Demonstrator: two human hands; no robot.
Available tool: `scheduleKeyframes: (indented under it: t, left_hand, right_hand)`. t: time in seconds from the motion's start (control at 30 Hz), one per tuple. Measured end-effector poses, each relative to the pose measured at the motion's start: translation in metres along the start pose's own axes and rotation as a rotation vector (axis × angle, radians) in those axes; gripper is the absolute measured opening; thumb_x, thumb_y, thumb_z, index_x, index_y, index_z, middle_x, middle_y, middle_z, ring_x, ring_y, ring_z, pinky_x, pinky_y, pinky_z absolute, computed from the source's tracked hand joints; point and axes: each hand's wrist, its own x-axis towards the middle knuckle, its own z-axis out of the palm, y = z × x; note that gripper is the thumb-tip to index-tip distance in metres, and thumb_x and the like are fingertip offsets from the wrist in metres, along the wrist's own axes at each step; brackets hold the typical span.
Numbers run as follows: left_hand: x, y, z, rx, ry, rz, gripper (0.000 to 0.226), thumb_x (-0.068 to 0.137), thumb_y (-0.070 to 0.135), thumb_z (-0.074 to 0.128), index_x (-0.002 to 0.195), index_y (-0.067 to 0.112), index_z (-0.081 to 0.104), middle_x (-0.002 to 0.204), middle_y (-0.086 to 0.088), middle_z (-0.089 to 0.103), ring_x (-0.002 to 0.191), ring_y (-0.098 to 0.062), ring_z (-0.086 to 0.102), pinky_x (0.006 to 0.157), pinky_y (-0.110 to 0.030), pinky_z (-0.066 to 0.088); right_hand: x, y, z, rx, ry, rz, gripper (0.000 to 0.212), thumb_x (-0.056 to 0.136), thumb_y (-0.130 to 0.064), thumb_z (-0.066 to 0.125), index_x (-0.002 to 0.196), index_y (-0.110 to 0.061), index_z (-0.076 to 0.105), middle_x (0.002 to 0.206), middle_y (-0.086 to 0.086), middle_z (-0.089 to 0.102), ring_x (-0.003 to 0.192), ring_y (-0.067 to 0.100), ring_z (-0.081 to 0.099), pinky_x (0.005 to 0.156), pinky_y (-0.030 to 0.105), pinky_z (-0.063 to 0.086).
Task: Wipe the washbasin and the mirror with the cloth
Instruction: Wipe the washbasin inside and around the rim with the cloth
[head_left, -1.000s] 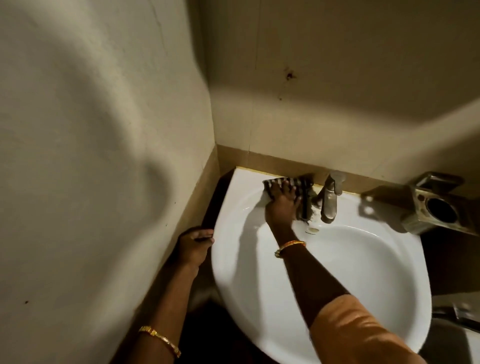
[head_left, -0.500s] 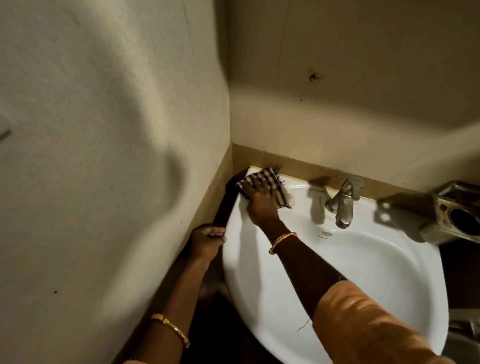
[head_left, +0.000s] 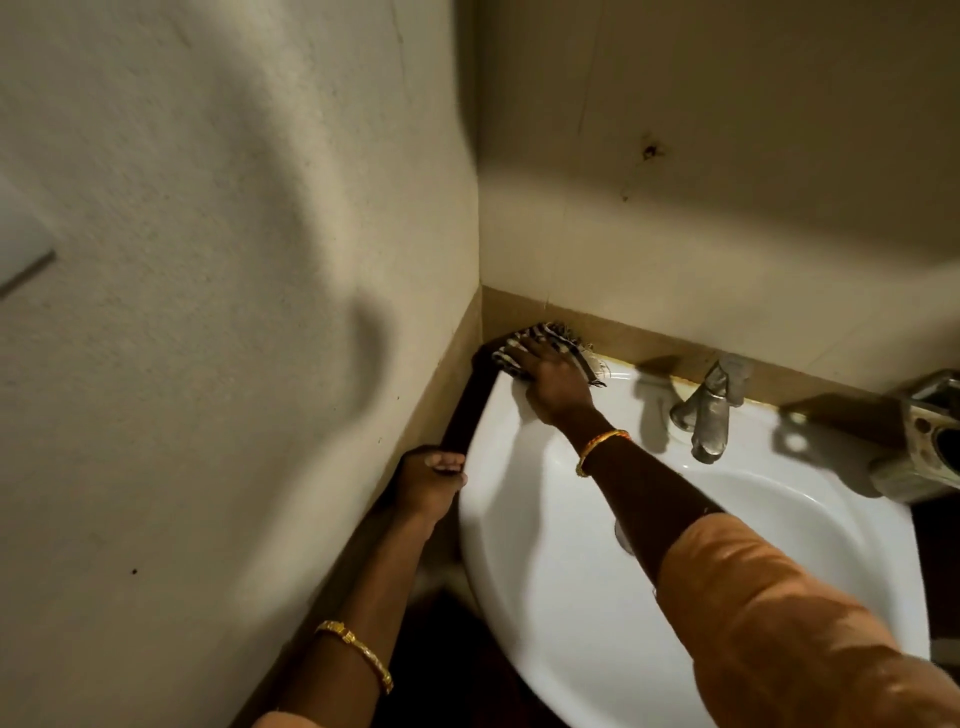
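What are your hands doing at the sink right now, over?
Right hand presses the cloth flat on the washbasin back-left corner. Left hand grips the basin's left edge. Tap clear to the right. Mirror not in view.

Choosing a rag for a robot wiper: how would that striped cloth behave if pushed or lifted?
The striped cloth looks thin, bunched under the right hand, so probably floppy and light. Its frayed edge may snag. On the glossy washbasin it likely slides easily.

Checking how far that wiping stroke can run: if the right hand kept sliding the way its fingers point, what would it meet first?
Probably the tan wall border in the corner; the right hand already presses the cloth against the washbasin rim's back-left end.
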Motion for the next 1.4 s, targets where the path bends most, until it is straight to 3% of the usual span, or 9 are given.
scheduleKeyframes:
  t: [0.13, 0.37, 0.5, 0.7, 0.83, 1.03, 1.1, 1.27, 1.4]
  left_hand:
    - [-0.001, 0.002, -0.001, 0.008, -0.005, 0.016, 0.030, 0.081, -0.009, 0.062, 0.110, -0.006, 0.064, 0.114, -0.022, 0.066, 0.096, -0.027, 0.061, 0.093, -0.041, 0.048]
    - [0.001, -0.001, 0.002, 0.099, 0.014, 0.078, 0.026, 0.082, -0.005, 0.061, 0.107, -0.005, 0.067, 0.110, -0.021, 0.068, 0.105, -0.035, 0.063, 0.092, -0.047, 0.052]
    - [0.003, -0.004, 0.002, 0.126, 0.004, 0.102, 0.026, 0.082, -0.003, 0.060, 0.107, 0.000, 0.066, 0.108, -0.020, 0.068, 0.101, -0.035, 0.064, 0.089, -0.047, 0.054]
    - [-0.006, -0.009, 0.001, 0.105, -0.024, 0.201, 0.036, 0.087, -0.001, 0.055, 0.119, 0.013, 0.061, 0.111, -0.010, 0.062, 0.099, -0.025, 0.061, 0.087, -0.043, 0.054]
    - [-0.004, -0.008, 0.000, 0.108, -0.045, 0.202, 0.034, 0.086, -0.004, 0.056, 0.116, 0.009, 0.064, 0.113, -0.012, 0.064, 0.103, -0.028, 0.061, 0.089, -0.046, 0.054]
    - [0.005, -0.003, -0.004, 0.089, -0.080, 0.139, 0.037, 0.077, -0.008, 0.061, 0.111, 0.007, 0.066, 0.102, -0.015, 0.066, 0.090, -0.028, 0.063, 0.080, -0.037, 0.053]
    - [0.005, -0.005, -0.003, 0.073, -0.074, 0.147, 0.038, 0.078, -0.010, 0.061, 0.112, 0.005, 0.066, 0.107, -0.020, 0.066, 0.087, -0.027, 0.062, 0.076, -0.035, 0.051]
    - [0.003, -0.009, -0.001, 0.035, -0.071, 0.160, 0.037, 0.082, -0.008, 0.059, 0.117, 0.003, 0.064, 0.115, -0.017, 0.065, 0.098, -0.027, 0.061, 0.086, -0.040, 0.051]
    - [0.002, -0.006, -0.003, 0.008, -0.098, 0.124, 0.038, 0.082, -0.008, 0.058, 0.117, 0.005, 0.064, 0.106, -0.013, 0.063, 0.077, -0.013, 0.058, 0.066, -0.028, 0.050]
  right_hand:
    - [0.006, -0.031, 0.000, 0.011, -0.011, 0.162, 0.061, 0.085, -0.002, 0.046, 0.142, -0.022, 0.040, 0.156, 0.005, 0.024, 0.145, 0.029, 0.017, 0.117, 0.045, 0.018]
    - [-0.031, -0.032, 0.016, -0.052, 0.019, -0.011, 0.064, 0.078, -0.007, 0.040, 0.139, -0.024, 0.044, 0.152, 0.003, 0.034, 0.144, 0.022, 0.022, 0.119, 0.038, 0.013]
    - [-0.011, -0.007, -0.015, -0.028, 0.000, 0.247, 0.061, 0.085, -0.005, 0.044, 0.143, -0.023, 0.036, 0.154, 0.001, 0.029, 0.145, 0.020, 0.019, 0.118, 0.037, 0.012]
    - [-0.062, 0.029, -0.024, -0.023, 0.108, 0.670, 0.065, 0.088, -0.008, 0.042, 0.148, -0.024, 0.022, 0.159, 0.003, 0.010, 0.147, 0.027, 0.009, 0.117, 0.043, 0.013]
    - [-0.052, 0.014, -0.027, -0.033, 0.034, 0.771, 0.068, 0.094, -0.012, 0.040, 0.151, -0.016, 0.003, 0.159, 0.012, -0.005, 0.145, 0.038, 0.002, 0.117, 0.049, 0.010]
    - [-0.076, -0.038, 0.012, -0.064, -0.035, 0.625, 0.069, 0.093, -0.007, 0.040, 0.151, -0.013, 0.002, 0.158, 0.016, -0.007, 0.144, 0.040, -0.008, 0.118, 0.049, 0.007]
    - [-0.071, -0.025, 0.005, -0.070, -0.024, 0.610, 0.069, 0.094, -0.007, 0.039, 0.151, -0.013, 0.001, 0.158, 0.016, -0.008, 0.145, 0.039, -0.008, 0.118, 0.048, 0.006]
    - [-0.063, 0.030, -0.028, -0.093, -0.017, 0.662, 0.069, 0.093, -0.006, 0.041, 0.151, -0.015, 0.004, 0.159, 0.013, -0.004, 0.146, 0.036, 0.002, 0.119, 0.047, 0.010]
    - [-0.101, 0.015, -0.003, -0.132, 0.047, 0.549, 0.072, 0.089, -0.001, 0.042, 0.151, -0.015, 0.008, 0.159, 0.013, 0.000, 0.146, 0.035, -0.001, 0.120, 0.046, 0.010]
